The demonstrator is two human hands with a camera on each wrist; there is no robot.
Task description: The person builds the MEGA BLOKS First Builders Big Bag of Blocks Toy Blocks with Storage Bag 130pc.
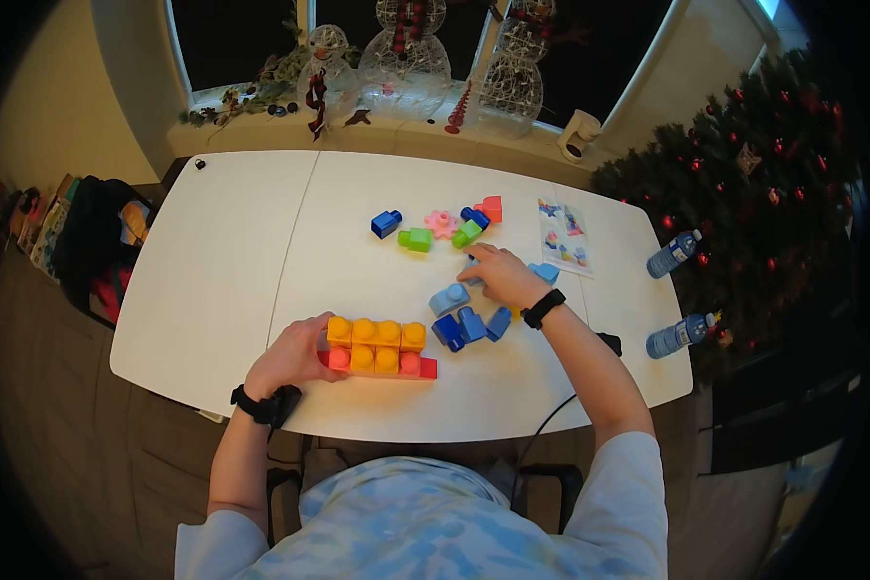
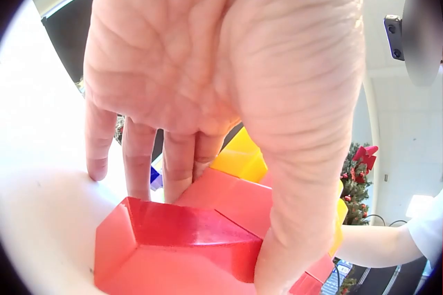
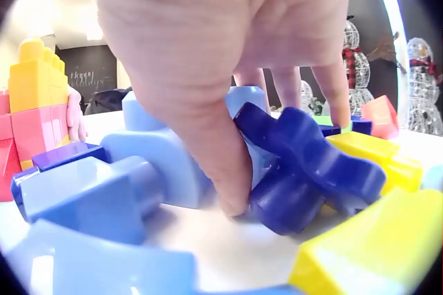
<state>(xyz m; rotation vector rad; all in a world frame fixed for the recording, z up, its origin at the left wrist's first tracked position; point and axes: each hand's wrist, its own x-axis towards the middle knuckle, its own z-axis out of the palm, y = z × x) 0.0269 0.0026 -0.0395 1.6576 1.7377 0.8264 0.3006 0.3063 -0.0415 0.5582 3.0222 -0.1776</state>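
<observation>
My left hand (image 1: 295, 355) grips the left end of a built row of toy building blocks (image 1: 387, 372), its thumb on the near side and fingers on the far side. The row has yellow blocks (image 3: 38, 80) on pink ones, with red angled end pieces (image 2: 187, 257). My right hand (image 1: 505, 277) reaches down into loose blocks, fingers extended. Its thumb stands between a light blue block (image 3: 163, 163) and a dark blue lobed piece (image 3: 297, 150). Another light blue block (image 1: 473, 275) lies between thumb and fingers, partly hidden.
Beyond the right hand lie green blocks (image 1: 415, 241), a pink gear-shaped piece (image 1: 441, 224), a blue block (image 1: 386, 224) and a coral block (image 1: 490, 207). A picture sheet (image 1: 566, 237) lies to the right. Two water bottles (image 1: 674, 254) stand along the table's right edge.
</observation>
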